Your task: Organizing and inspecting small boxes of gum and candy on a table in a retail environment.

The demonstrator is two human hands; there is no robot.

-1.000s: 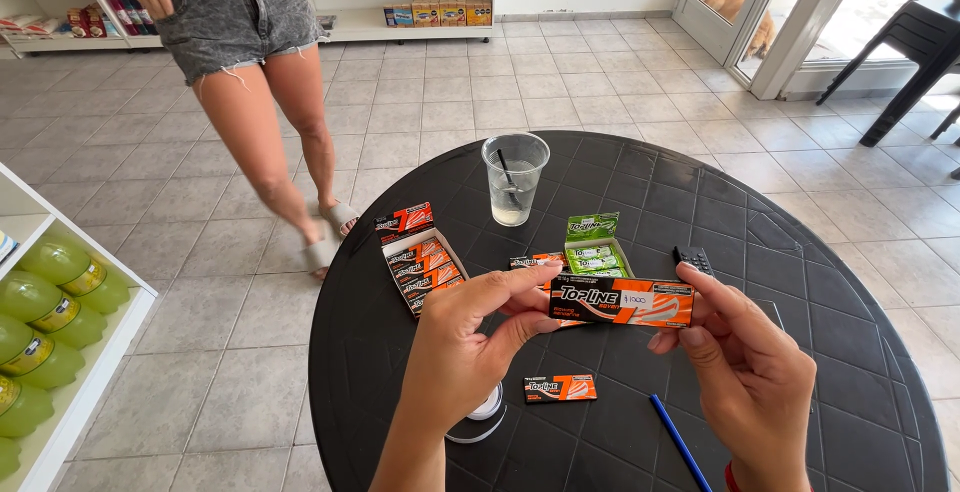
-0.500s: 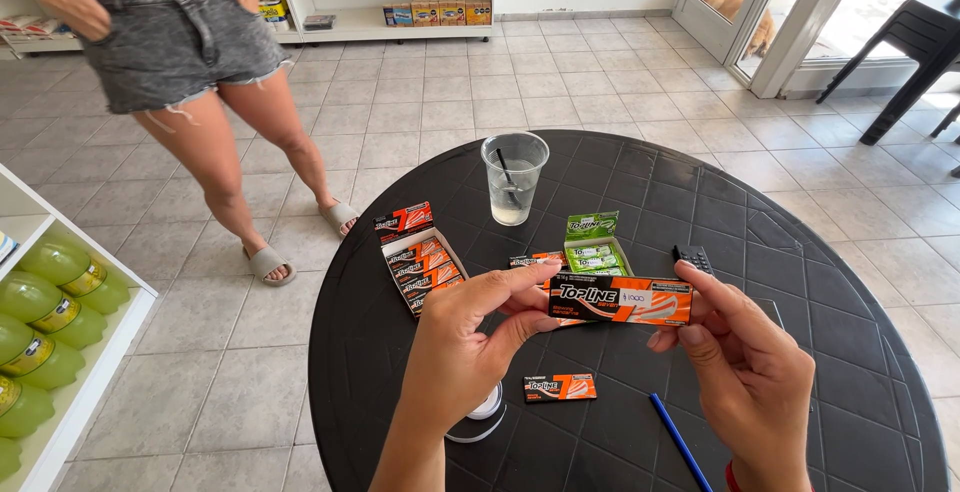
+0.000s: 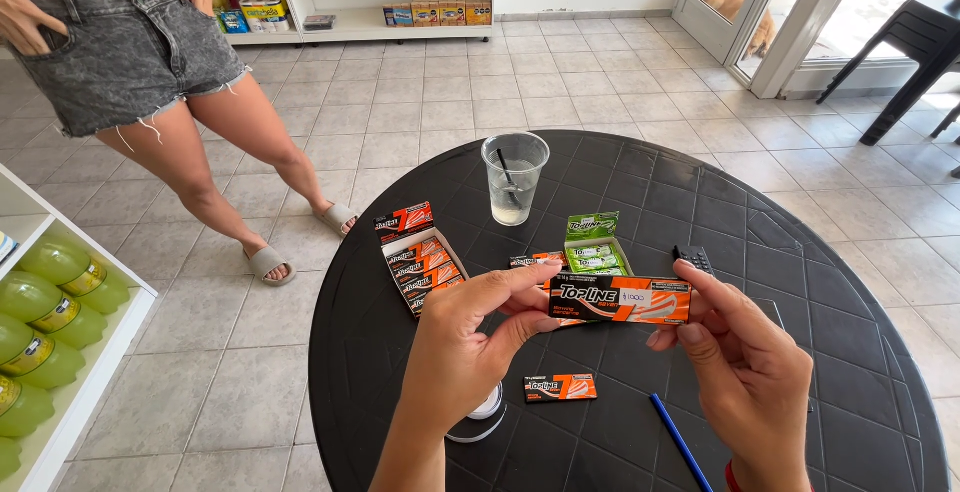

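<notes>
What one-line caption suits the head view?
Left hand and right hand hold an orange gum pack over a round black table.

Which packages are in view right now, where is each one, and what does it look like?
Held pack: long, black and orange, between left hand and right hand.
Small pack: flat, orange and black, on the table below the hands.
Orange box: open, orange packs inside, table left.
Green box: open, behind the held pack.
Shelf boxes: yellowish, far shelf.
Green bottles: left shelf, yellow labels.
</notes>
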